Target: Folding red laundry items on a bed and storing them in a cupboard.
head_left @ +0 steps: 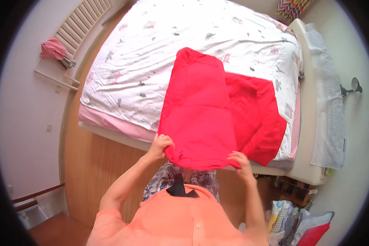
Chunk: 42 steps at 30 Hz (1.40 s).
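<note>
A long, folded red cloth (197, 110) stretches from the bed toward me, its near edge lifted past the side of the mattress. My left hand (161, 146) is closed on the near left corner, and a ring shows on one finger. At the near right corner, my right hand (242, 164) grips the same edge, so the cloth hangs with a slight sag between them. More red fabric (258, 110), creased and folded, lies right beside it; whether the two are one piece I cannot tell. Beneath both is a white patterned bed cover (139, 61).
A pale headboard (309, 106) draped with white cloth stands at the right. A lamp (356, 85) is fixed to the wall behind it. Bags and folded textiles (289, 217) are piled at the lower right. A radiator (78, 30) with a pink cloth (53, 49) is at the upper left.
</note>
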Motion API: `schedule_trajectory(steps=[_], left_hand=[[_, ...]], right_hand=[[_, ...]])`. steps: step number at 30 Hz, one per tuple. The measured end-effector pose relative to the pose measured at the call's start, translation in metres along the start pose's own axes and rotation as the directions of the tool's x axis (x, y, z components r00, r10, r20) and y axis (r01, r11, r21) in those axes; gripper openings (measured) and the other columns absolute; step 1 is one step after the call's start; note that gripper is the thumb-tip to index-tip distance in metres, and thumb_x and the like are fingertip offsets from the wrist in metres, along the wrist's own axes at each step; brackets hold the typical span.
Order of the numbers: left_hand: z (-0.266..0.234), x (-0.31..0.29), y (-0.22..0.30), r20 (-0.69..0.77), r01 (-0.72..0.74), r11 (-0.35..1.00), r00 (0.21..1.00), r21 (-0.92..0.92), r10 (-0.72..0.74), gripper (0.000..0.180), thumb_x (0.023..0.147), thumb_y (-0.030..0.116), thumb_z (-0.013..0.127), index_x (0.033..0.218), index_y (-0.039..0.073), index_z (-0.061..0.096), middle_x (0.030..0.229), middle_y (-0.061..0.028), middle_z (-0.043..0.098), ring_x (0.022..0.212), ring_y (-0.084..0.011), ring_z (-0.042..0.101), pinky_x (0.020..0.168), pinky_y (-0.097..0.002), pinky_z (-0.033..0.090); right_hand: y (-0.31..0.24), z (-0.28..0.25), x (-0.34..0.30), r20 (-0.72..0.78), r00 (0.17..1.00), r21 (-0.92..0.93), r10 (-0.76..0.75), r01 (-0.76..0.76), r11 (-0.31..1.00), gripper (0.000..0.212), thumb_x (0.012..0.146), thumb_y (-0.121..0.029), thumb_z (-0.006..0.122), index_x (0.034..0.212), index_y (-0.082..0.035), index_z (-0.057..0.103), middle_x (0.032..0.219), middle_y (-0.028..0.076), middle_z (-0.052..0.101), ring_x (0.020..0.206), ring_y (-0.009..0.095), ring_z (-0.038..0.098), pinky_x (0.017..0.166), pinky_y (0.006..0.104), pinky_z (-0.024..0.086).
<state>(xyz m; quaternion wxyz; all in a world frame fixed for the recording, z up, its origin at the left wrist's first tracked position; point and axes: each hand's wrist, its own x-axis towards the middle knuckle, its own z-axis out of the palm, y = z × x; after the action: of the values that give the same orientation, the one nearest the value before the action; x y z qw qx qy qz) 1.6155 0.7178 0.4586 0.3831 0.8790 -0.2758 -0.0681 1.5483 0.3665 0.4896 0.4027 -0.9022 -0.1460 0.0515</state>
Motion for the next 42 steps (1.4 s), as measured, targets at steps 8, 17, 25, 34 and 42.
schedule_trajectory(steps=[8,17,25,34,42], left_hand=[[0.096,-0.028,-0.03,0.146,0.269,0.95,0.945,0.16,-0.292,0.016,0.055,0.0,0.053,0.069,0.009,0.052,0.074,-0.0064,0.048,0.08,-0.0265,0.045,0.066,-0.0394,0.038],[0.05,0.032,0.031,-0.261,0.051,0.987,0.961,-0.153,-0.09,0.031,0.057,-0.004,0.054,0.087,0.003,0.051,0.087,-0.0132,0.049,0.086,-0.0291,0.046,0.075,-0.0329,0.04],[0.138,-0.036,-0.076,-0.146,0.696,0.385,0.379,-0.606,-0.914,0.053,0.063,0.012,0.065,0.11,0.001,0.041,0.104,-0.0127,0.049,0.095,-0.0203,0.047,0.081,-0.0295,0.038],[0.219,-0.04,-0.113,0.159,0.604,-0.083,0.073,-0.793,-0.985,0.087,0.054,0.02,0.075,0.12,-0.003,0.023,0.111,-0.0195,0.042,0.099,-0.0236,0.045,0.081,-0.0322,0.04],[0.272,-0.056,-0.08,0.672,-0.117,-0.685,0.134,-0.719,-0.728,0.083,0.061,0.039,0.068,0.124,0.009,0.023,0.122,-0.0126,0.036,0.11,-0.0293,0.036,0.09,-0.052,0.026]], right_hand=[[-0.013,0.117,0.011,0.117,0.972,0.141,0.204,-0.22,0.965,0.047,0.065,-0.016,0.062,0.107,-0.002,0.045,0.103,0.017,0.049,0.099,0.03,0.045,0.084,0.0344,0.036],[-0.017,0.143,0.069,-0.057,0.962,0.296,0.266,-0.238,0.925,0.027,0.069,-0.012,0.058,0.094,-0.003,0.053,0.084,0.015,0.056,0.081,0.026,0.055,0.071,0.0334,0.042],[0.09,-0.023,-0.022,-0.302,0.439,0.921,0.846,-0.094,0.377,0.039,0.082,-0.022,0.048,0.114,-0.003,0.038,0.109,0.011,0.048,0.096,0.022,0.049,0.081,0.0367,0.044],[0.184,-0.037,-0.147,0.019,-0.131,0.992,0.991,-0.125,-0.036,0.042,0.086,-0.033,0.032,0.117,-0.005,0.036,0.117,0.011,0.042,0.106,0.026,0.043,0.089,0.0459,0.035],[0.194,-0.047,-0.17,0.057,-0.106,0.979,0.993,-0.19,-0.077,0.04,0.086,-0.033,0.032,0.114,-0.004,0.039,0.114,0.01,0.045,0.104,0.025,0.045,0.087,0.0448,0.037]])
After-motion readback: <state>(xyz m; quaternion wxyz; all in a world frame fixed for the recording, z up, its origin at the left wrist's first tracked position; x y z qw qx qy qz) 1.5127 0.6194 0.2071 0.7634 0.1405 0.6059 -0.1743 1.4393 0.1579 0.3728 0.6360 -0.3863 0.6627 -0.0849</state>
